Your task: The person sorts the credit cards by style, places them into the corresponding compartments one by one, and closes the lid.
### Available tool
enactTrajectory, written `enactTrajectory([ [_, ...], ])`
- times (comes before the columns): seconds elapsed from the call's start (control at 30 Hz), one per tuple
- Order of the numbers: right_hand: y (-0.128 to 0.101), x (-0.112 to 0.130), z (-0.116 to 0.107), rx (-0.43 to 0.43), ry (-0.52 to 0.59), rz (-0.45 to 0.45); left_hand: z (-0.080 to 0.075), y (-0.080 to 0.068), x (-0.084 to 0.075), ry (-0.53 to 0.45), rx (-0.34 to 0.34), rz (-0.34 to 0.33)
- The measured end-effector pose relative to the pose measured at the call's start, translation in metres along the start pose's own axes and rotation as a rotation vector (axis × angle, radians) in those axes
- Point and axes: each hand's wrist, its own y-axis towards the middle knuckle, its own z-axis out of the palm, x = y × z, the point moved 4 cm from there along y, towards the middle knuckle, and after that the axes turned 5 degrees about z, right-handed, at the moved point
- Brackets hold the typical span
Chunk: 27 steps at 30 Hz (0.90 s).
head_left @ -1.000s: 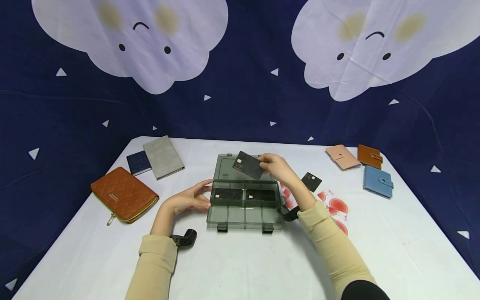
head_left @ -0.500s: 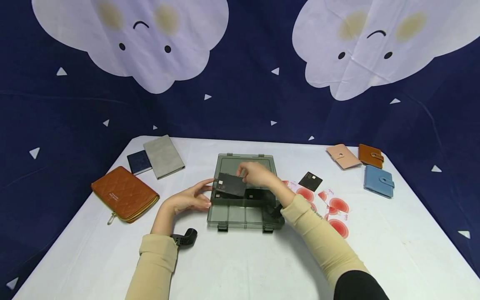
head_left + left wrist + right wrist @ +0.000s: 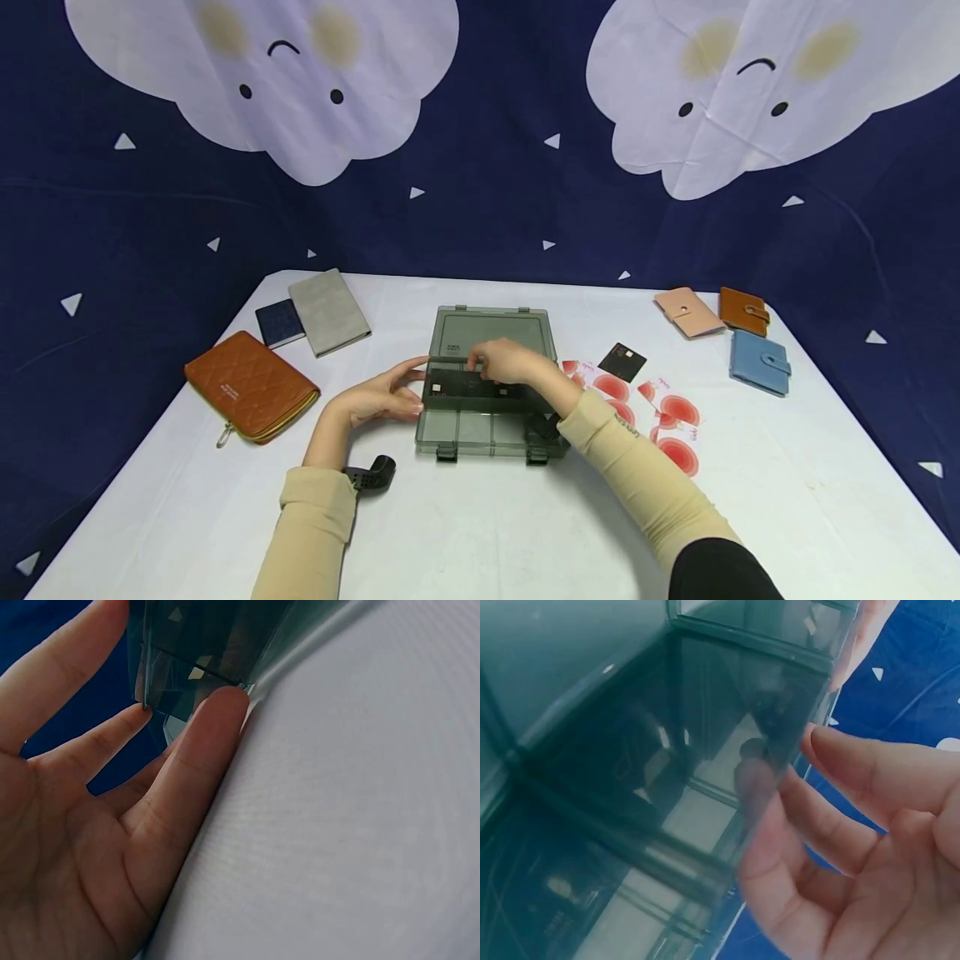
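Observation:
A translucent dark-green plastic organizer box lies with its lid laid back behind the compartments. My left hand rests at the box's left end, thumb and fingers spread and nearly straight against its side. My right hand reaches over the middle with curled fingers dipping into the back row. Those fingers pinch the right end of a black VIP card, low in the back left compartment. Another black card lies in the compartment beside it, partly covered by the hand. Green plastic blurs the fingertips in the right wrist view.
Right of the box lie a loose black card and several red-and-white cards. Pink, brown and blue wallets sit back right. A brown zip wallet, a navy booklet and a grey notebook are left.
My right hand has moved left and down, carrying the VIP card from above the lid into the back left compartment. The left hand has stayed at the box's left end.

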Motion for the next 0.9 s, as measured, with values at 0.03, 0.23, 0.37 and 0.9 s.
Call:
enactTrajectory([
  [0.03,0.000,0.001,0.000,-0.004,-0.028,-0.004,0.000,0.000,0.000,0.002,0.002,0.003],
  [0.23,-0.004,0.004,0.000,-0.004,-0.165,0.002,0.000,-0.001,-0.001,0.005,0.006,0.005],
  [0.37,-0.009,0.001,-0.004,-0.008,-0.123,0.014,0.000,-0.001,-0.001,0.001,0.004,0.006],
  [0.9,-0.047,-0.092,-0.049,-0.177,0.187,0.089,0.001,-0.002,-0.001,-0.009,-0.010,0.008],
])
